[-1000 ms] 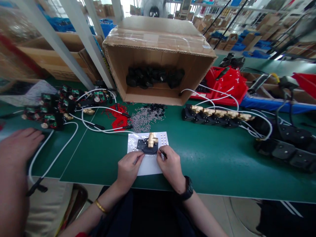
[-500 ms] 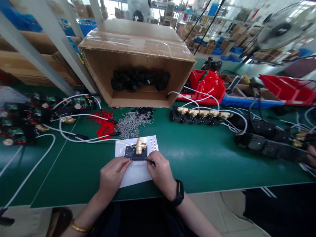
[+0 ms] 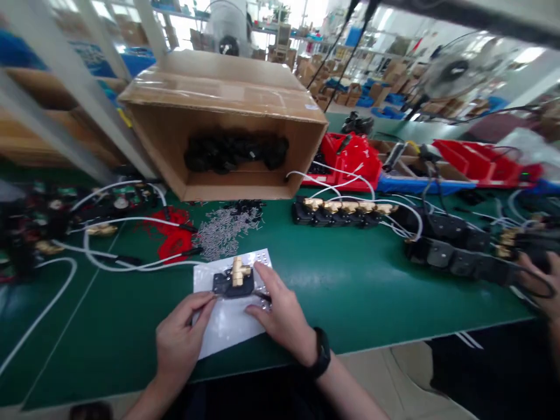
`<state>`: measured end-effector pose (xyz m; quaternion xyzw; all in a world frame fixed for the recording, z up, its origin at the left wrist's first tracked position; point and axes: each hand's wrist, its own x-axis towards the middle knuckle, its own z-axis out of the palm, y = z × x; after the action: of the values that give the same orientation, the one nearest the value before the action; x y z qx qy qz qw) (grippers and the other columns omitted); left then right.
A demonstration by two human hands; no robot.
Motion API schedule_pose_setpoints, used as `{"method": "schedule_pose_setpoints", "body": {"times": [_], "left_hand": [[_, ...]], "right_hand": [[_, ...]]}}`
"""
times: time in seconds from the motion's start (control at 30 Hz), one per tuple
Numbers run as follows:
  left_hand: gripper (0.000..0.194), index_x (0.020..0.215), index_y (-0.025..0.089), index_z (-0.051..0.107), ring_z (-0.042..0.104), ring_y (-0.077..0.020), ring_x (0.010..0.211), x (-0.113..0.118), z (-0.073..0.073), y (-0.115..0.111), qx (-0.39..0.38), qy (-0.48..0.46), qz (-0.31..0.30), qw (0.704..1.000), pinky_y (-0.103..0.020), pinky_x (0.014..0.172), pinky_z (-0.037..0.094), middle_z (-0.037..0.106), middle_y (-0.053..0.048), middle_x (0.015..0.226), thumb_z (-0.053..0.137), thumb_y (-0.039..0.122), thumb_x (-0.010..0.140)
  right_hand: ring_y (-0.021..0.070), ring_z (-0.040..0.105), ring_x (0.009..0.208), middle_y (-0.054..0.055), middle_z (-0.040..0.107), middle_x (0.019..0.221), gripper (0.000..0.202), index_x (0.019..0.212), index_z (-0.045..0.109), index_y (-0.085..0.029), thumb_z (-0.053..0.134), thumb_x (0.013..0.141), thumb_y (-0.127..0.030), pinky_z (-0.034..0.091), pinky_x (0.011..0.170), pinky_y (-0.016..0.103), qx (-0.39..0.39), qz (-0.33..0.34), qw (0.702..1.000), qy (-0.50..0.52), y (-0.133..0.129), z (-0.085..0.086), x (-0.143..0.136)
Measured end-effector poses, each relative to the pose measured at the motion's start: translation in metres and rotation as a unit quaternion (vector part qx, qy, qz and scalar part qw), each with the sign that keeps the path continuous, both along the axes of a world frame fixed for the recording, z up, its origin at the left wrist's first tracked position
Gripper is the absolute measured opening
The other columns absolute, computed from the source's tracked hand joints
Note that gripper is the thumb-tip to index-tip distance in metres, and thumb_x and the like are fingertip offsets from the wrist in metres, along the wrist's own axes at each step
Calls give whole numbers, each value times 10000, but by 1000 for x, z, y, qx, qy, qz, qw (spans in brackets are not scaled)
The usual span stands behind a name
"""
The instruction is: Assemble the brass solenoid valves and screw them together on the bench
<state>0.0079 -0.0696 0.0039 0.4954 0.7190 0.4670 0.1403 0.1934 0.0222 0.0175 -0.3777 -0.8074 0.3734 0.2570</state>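
A black plastic housing (image 3: 222,286) with a brass tee fitting (image 3: 238,273) on top lies on a white sheet (image 3: 231,326) in front of me. My left hand (image 3: 181,335) is closed in a pinch at the housing's near left corner; what sits between the fingertips is too small to make out. On the right side, my right hand (image 3: 284,315) has thumb and index finger spread apart beside the housing. A thin dark piece (image 3: 263,296) runs from the housing's edge toward that palm; whether other fingers touch it is hidden. Small shiny parts (image 3: 262,256) sit on the sheet's far right corner.
Beyond lie loose screws (image 3: 225,230), red wires (image 3: 172,236) and an open carton (image 3: 188,191) holding black parts. A row of brass-topped housings (image 3: 341,213) is at right. White cables (image 3: 144,267) cross the left. A co-worker's hand (image 3: 542,286) is at far right.
My right hand's thumb and index finger have spread from their pinch on the thin dark piece. The left hand still pinches at the housing's corner. The view has shifted slightly.
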Motion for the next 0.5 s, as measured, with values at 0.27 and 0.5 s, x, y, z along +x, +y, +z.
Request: {"method": "schedule_pose_setpoints", "body": {"times": [0.27, 0.5], "left_hand": [[69, 824, 187, 654, 650, -138, 804, 8, 2, -2, 36, 45, -33, 998, -248, 792, 503, 693, -19, 854, 593, 161, 805], [81, 830, 188, 664, 635, -137, 794, 6, 1, 2, 32, 84, -51, 995, -245, 767, 493, 679, -19, 843, 587, 172, 811]], "right_hand": [[212, 476, 1195, 38, 457, 1341, 639, 1332, 347, -248, 595, 757, -117, 397, 1017, 376, -41, 52, 996, -55, 16, -2, -22], [233, 484, 1184, 49, 439, 1356, 623, 1342, 326, -245, 587, 783, -162, 421, 988, 382, -29, 46, 995, -78, 13, -5, -20]]}}
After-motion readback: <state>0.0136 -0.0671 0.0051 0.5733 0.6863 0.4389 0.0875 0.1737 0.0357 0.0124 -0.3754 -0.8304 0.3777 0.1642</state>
